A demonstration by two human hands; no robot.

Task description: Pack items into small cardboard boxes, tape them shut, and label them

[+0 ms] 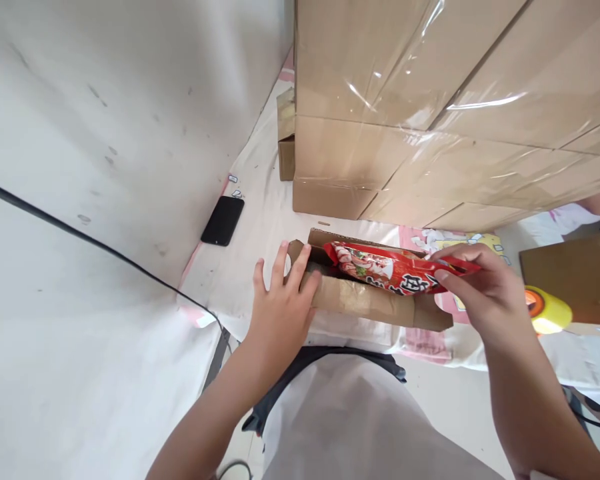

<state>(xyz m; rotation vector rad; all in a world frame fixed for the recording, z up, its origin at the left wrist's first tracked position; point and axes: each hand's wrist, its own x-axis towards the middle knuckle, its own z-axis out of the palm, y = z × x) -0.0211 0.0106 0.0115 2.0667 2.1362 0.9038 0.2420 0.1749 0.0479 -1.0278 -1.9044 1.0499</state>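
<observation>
A narrow open cardboard box (365,300) lies in front of me with its flaps spread. Inside its opening sits a red food packet (380,267) with a noodle picture and dark lettering, tilted up toward the right. My right hand (485,287) pinches the packet's right end between thumb and fingers. At the box's left end rests my left hand (283,300), fingers spread, its thumb against the near flap. The packet's lower part is hidden by the box wall.
Film-wrapped cartons (380,153) are stacked behind the box. A black phone (223,221) lies at the left by the wall, near a small carton (287,157). On the right are a yellow tape roll (553,312) and a brown box (570,277). A cable (80,233) crosses the left.
</observation>
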